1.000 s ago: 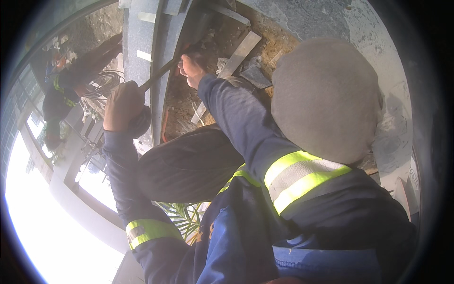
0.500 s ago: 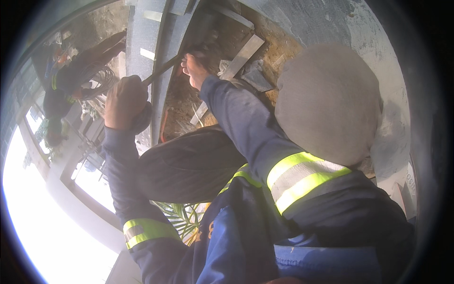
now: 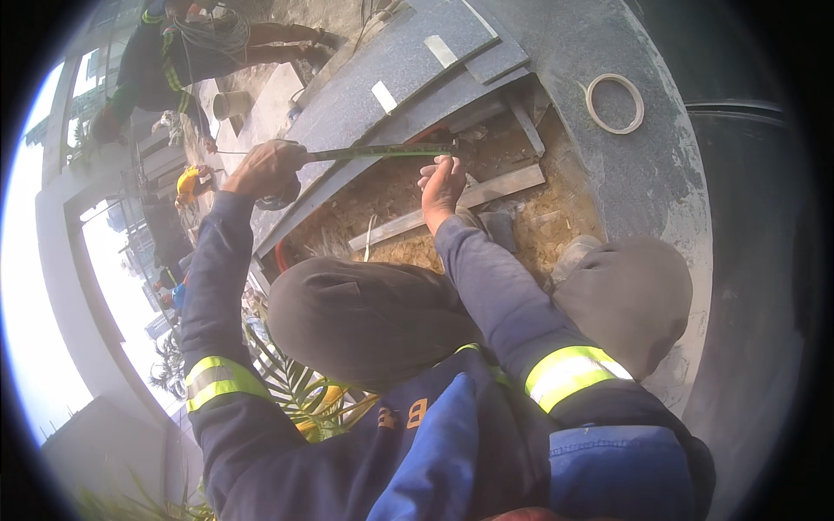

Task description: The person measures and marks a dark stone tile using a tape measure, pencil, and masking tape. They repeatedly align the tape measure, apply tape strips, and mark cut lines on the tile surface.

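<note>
While crouching with both arms stretched forward, holds one end of a narrow dark-and-green strip (image 3: 382, 151) in the left hand (image 3: 269, 169), with fingers wrapped round it in a closed fist. At the far end of the strip, has the right hand (image 3: 443, 184) raised, fingers partly curled and fingertips right at the tip; cannot tell whether pinching it or only touching. Spans the gap between the two grips with the strip, nearly straight.

Slanting up and right from the left grip, shows grey panels (image 3: 413, 78) with two white patches (image 3: 383, 97) on top. Carries the strip over the near edge of these and on above bare soil (image 3: 565, 195). Behind the right wrist, shows a pale plank (image 3: 508, 184) crossing the soil at a slant. Well apart to the right of the right grip, shows a beige ring-shaped roll (image 3: 639, 111) lying flat on a grey slab (image 3: 630, 174).

Nearer than both grips, shows bent knees in grey-brown trousers (image 3: 365, 317), and dark blue sleeves (image 3: 486, 269) with bright yellow bands. Beside the left arm, well below the left grip, shows green leaves (image 3: 300, 386). Beyond the left grip, shows a co-worker (image 3: 208, 65) beside a coil of cable (image 3: 208, 35), and a bucket (image 3: 232, 105) nearer the left fist.
</note>
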{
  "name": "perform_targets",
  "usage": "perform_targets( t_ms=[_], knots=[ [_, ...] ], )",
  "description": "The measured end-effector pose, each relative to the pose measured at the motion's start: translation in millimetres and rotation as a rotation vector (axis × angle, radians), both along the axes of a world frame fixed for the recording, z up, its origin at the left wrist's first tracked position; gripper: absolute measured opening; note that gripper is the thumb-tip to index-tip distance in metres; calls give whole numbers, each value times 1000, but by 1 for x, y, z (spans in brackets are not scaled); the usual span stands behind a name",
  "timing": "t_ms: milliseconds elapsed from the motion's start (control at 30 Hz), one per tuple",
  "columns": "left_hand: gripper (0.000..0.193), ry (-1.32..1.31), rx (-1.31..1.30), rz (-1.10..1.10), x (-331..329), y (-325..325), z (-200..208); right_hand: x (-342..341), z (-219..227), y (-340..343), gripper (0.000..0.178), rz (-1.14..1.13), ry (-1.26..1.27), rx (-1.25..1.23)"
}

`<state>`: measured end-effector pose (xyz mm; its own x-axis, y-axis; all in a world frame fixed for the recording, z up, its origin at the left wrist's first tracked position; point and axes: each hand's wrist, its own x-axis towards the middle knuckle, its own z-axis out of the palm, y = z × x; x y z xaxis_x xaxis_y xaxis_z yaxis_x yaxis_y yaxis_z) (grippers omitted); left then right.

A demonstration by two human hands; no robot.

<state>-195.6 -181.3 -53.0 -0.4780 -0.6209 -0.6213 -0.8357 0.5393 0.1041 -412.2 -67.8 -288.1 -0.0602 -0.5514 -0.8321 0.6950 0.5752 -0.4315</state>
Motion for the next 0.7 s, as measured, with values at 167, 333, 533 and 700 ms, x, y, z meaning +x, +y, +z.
perform_targets(
  t_ms=[167, 333, 533, 700],
  knots=[
    [14, -120, -218, -181, 5, -91, 11, -9, 6, -27, 53, -51, 278, -194],
    [17, -190, -467, -335, -12, -181, -46, -16, 22, -58, 50, 143, 596, -379],
    [12, -308, -768, -244, -14, -212, -111, -26, 20, -61, 49, 277, 861, -472],
    [13, -276, -944, -263, -4, -233, -148, -28, 55, -81, 49, 208, 746, -448]
  ],
)
